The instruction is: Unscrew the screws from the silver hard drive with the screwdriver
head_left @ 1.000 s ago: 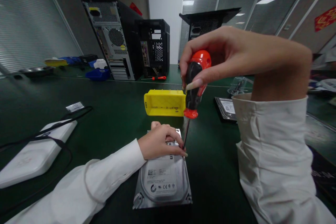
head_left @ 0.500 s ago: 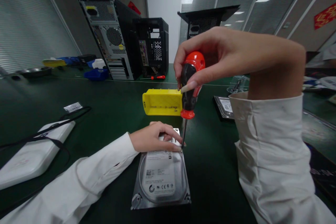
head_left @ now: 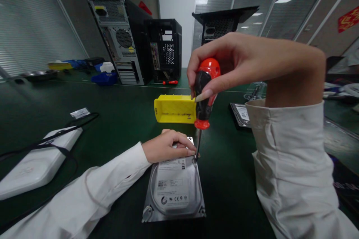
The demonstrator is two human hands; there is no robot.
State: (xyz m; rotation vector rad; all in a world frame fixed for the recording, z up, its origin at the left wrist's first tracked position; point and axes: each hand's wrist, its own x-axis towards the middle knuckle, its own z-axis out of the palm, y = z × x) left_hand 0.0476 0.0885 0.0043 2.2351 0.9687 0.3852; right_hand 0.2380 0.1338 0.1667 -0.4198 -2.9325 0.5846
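A silver hard drive (head_left: 174,186) lies on the dark green table, its label facing up. My left hand (head_left: 169,147) rests across its far end and grips it, thumb and fingers close to the far right corner. My right hand (head_left: 221,69) is closed around the red and black handle of a screwdriver (head_left: 203,97). The screwdriver stands nearly upright, its shaft pointing down at a screw spot in that corner, beside my left fingertips. Whether the tip sits in a screw head is too small to tell.
Behind the drive stands a yellow bin (head_left: 175,110). Another hard drive (head_left: 239,115) lies to the right, near my sleeve. A white device (head_left: 42,157) with black cables is at left. Computer cases (head_left: 123,41), a blue bin (head_left: 104,78) and a red screwdriver (head_left: 170,82) are at the back.
The whole view has shifted slightly. My right hand still holds the screwdriver at the same corner, and my left thumb has shifted slightly beside its tip.
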